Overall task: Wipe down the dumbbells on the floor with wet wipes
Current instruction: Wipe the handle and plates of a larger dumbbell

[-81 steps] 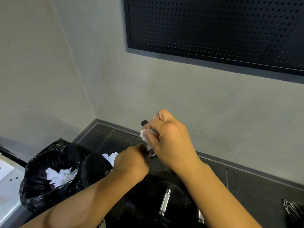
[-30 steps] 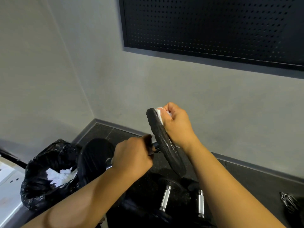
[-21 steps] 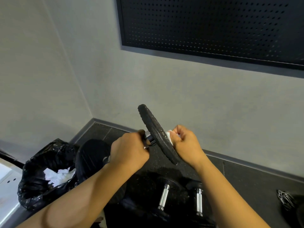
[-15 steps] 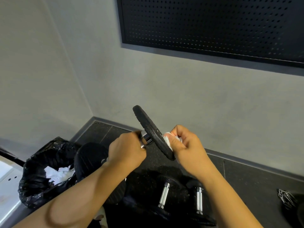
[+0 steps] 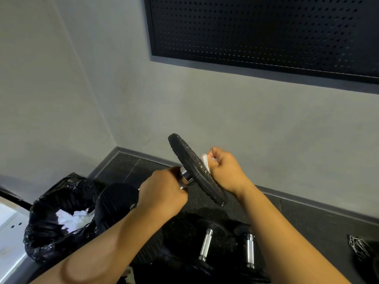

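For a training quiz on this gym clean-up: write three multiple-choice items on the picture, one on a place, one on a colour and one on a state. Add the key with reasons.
1. Where is the black bin bag?
A. Low at the left
B. Hung on the wall
C. At the far right

2. What colour is the wipe pressed to the dumbbell?
A. Blue
B. White
C. Yellow

3. That dumbbell is:
A. Lying on the floor
B. Dropped in the bag
C. Lifted off the floor

Key:
1 A: the bag sits in the left corner, beside the arm.
2 B: white shows past the edge of the dumbbell's far plate.
3 C: it is held in the air, with the floor showing beneath it.
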{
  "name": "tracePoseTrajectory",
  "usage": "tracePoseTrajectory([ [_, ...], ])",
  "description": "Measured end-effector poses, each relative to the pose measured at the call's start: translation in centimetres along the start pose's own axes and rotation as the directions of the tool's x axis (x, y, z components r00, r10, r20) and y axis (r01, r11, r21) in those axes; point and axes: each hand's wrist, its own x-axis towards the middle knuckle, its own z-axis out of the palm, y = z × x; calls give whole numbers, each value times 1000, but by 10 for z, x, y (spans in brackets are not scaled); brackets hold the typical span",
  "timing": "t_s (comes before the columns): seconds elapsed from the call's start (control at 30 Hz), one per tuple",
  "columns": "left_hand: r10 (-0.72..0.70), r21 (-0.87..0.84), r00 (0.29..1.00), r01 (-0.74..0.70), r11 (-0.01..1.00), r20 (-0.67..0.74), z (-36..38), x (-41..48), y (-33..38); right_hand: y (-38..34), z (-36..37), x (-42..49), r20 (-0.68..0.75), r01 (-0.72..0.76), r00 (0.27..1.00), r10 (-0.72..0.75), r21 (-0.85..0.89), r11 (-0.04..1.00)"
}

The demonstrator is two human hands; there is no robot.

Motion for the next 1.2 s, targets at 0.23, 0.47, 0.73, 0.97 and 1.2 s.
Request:
tracePoseTrajectory([
  [0.23,-44,40,998,42,998,53,5,6,-9,1,-5,-54,31,-4,1000,1,102,995],
  [0.47,24,76,996,-30,997,81,7,-1,-8,-70,0,-48,-20,241,969,-246,290,926],
  [0.73,86,53,993,-90,995,85,8,-15,3,-25,12,19,-43,81,996,-80,24,996],
  [0.97,20,45,998,-22,999,53,8,-7,-1,40,15,-4,17,-178,984,177,82,981],
  [1.2,-24,84,999,21,996,28,12,2,-15,25,2,-34,-57,-121,988,142,274,954],
])
